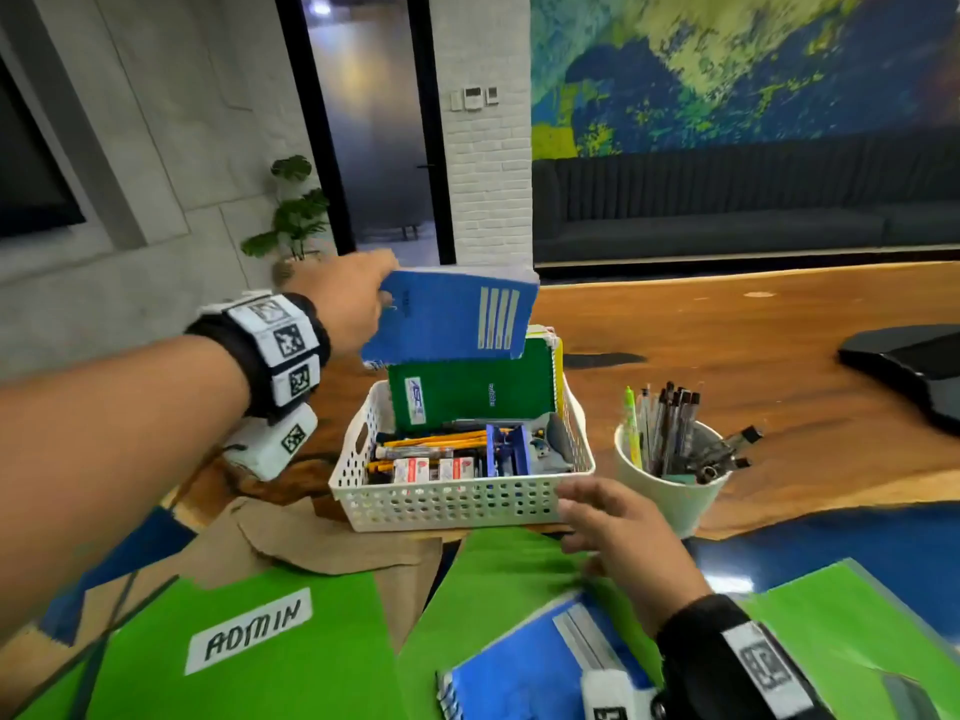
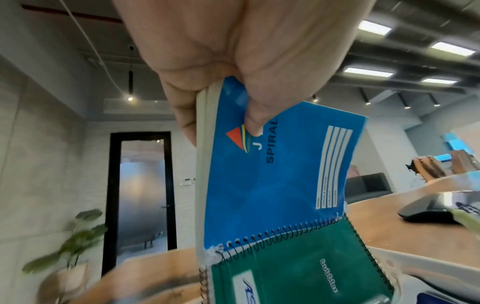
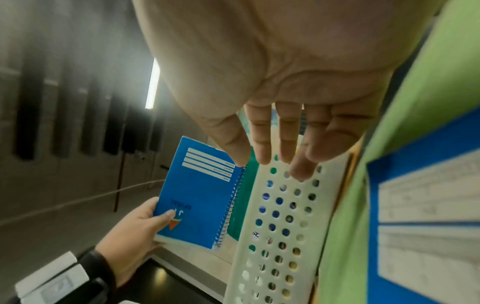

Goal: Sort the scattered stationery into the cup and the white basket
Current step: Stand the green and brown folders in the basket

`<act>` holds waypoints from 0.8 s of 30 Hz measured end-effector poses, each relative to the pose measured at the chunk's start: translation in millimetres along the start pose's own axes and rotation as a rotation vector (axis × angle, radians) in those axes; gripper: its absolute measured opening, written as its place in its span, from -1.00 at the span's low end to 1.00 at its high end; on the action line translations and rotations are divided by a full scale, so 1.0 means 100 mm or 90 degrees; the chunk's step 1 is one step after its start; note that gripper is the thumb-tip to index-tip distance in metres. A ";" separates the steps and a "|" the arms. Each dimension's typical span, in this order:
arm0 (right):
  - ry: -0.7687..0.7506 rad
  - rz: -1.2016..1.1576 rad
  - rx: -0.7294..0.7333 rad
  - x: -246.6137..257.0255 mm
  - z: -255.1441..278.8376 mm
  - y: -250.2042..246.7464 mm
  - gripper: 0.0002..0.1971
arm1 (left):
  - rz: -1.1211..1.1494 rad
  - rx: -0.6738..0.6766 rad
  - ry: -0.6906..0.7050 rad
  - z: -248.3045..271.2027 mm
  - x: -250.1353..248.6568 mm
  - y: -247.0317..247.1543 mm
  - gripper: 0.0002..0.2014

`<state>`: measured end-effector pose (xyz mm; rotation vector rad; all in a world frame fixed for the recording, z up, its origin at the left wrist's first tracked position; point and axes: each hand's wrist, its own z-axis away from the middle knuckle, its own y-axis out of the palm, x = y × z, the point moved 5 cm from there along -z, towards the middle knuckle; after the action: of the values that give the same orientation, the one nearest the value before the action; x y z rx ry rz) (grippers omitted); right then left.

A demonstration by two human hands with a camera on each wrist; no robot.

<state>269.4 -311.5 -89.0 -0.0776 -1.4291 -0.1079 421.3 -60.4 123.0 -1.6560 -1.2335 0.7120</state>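
My left hand (image 1: 358, 304) pinches a blue spiral notebook (image 1: 457, 319) by its edge and holds it in the air above the back of the white basket (image 1: 441, 504). The thumb lies on the blue notebook's (image 2: 272, 174) cover. A green notebook (image 1: 472, 392) stands upright in the basket behind pencils, small boxes and a blue tray. My right hand (image 1: 608, 517) hovers with straight fingers (image 3: 262, 144) at the basket's front right corner, holding nothing. A white cup (image 1: 670, 485) full of pens stands right of the basket.
Green folders (image 1: 249, 652) and brown envelopes lie in front of the basket, one labelled ADMIN. A second blue notebook (image 1: 524, 672) lies on a green folder under my right wrist. A black object (image 1: 914, 366) rests on the wooden table at far right.
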 end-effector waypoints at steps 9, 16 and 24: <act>0.071 -0.290 0.047 -0.22 -0.15 -0.06 -0.79 | 0.037 0.119 0.002 -0.19 -0.24 0.97 -0.91; 0.040 -0.334 0.065 -0.24 -0.19 -0.08 -0.67 | -0.017 0.240 -0.018 -0.26 -0.26 1.24 -0.85; 0.037 -0.338 0.069 -0.26 -0.20 -0.08 -0.65 | -0.106 0.328 0.041 -0.37 -0.36 1.38 -0.73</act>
<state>284.3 -321.1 -117.9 0.3941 -1.3655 -0.4639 497.0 -116.6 10.1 -1.1304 -1.0202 0.7872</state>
